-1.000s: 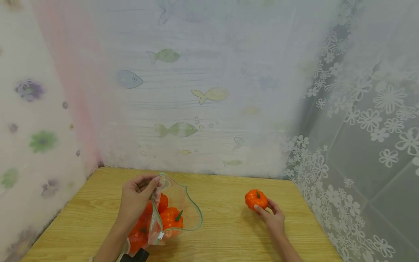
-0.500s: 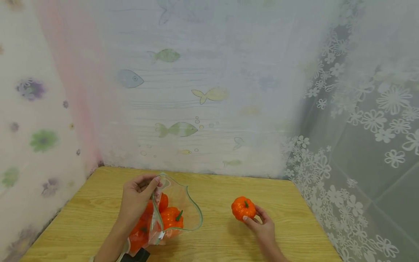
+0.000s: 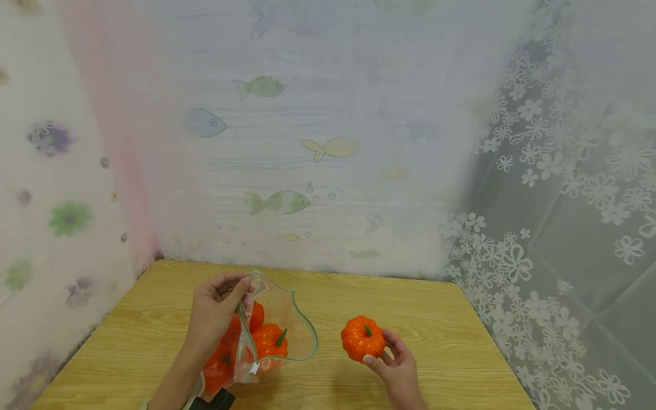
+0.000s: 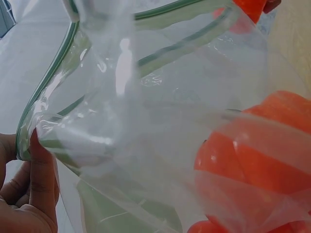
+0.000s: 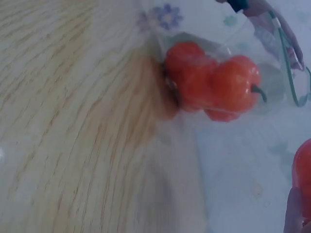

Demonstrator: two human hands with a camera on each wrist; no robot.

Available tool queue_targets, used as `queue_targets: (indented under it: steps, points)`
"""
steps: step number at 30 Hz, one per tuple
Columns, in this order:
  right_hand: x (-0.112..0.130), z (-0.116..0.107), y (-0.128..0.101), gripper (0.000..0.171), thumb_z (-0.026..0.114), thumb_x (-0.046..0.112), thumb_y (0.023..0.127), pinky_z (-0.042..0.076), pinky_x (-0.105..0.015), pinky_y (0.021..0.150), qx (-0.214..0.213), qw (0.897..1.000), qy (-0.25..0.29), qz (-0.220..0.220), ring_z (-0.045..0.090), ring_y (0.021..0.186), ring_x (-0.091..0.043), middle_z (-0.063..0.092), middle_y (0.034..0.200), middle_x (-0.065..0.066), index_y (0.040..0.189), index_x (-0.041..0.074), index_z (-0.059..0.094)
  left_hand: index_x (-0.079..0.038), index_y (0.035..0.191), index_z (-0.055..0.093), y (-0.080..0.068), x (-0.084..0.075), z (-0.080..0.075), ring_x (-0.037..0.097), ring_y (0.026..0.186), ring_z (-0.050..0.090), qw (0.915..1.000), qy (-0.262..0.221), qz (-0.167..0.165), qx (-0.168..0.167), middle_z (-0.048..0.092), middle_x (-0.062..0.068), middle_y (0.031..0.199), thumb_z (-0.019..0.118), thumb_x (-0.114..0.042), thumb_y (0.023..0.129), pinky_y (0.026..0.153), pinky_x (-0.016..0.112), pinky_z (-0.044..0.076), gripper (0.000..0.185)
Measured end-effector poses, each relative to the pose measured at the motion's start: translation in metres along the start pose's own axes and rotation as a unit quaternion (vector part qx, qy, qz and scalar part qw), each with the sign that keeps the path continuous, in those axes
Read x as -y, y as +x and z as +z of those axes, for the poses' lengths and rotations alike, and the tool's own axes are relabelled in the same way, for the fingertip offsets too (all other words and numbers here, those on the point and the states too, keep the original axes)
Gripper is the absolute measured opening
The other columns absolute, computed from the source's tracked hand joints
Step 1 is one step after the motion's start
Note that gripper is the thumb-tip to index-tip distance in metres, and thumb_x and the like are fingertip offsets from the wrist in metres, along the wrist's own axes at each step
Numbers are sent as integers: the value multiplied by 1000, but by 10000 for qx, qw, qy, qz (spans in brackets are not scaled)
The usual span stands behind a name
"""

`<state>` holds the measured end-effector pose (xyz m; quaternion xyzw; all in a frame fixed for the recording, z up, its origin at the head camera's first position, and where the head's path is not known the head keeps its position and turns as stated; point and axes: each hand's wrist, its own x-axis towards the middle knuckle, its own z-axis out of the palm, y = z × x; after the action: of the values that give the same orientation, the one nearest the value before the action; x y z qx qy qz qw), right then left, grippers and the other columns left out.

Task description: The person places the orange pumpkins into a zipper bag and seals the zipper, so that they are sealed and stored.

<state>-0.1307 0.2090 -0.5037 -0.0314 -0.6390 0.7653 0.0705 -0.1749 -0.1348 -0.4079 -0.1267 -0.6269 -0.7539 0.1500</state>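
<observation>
The left hand (image 3: pixel 215 307) pinches the rim of the clear zip bag (image 3: pixel 279 327) on the table (image 3: pixel 435 319), mouth agape, while the right hand's (image 3: pixel 394 364) curled fingers grip a small orange pumpkin (image 3: pixel 362 339) just beside it — best eased in stem-up, squarely through the opening.

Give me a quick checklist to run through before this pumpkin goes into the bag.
1. Bag mouth open: ok. The left hand pinches the rim of the clear zip bag and the opening gapes toward the right.
2. Grip on the loose pumpkin: ok. The right hand holds it from below and behind with curled fingers.
3. Path between pumpkin and bag mouth: ok. Only bare table lies between them.
4. Room inside the bag: cannot tell. Several orange pumpkins already sit in it.
5. Bag steady on the table: cannot tell. Its lower end is hidden behind the left arm.
</observation>
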Motion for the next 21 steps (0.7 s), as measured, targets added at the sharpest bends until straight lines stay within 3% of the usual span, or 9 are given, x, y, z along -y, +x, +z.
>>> queue_targets:
  steps: [6,13,21]
  points:
    - [7,2,-30,49,79,-5,85,62,-29,86,610,9965,297,-487,68,106,-14,58,121,-1,126,10,58,16,112,63,-24,-9,13,12,61,66,9994,203,-113,-259,74,8,87,65,-16,102,54,26,60,33]
    - [18,25,-50,52,83,-2,81,62,-34,86,1083,9916,561,-437,67,107,-20,57,123,-8,127,8,59,17,112,62,-24,-8,14,12,60,66,9996,179,-91,-196,73,8,86,65,-15,102,54,26,60,34]
    - [28,37,-54,52,83,2,84,61,-41,90,1671,9819,760,-473,68,110,-20,57,128,-9,130,9,60,10,107,67,-24,-8,14,13,59,65,9998,122,-63,-163,73,8,86,65,-14,102,52,27,60,25]
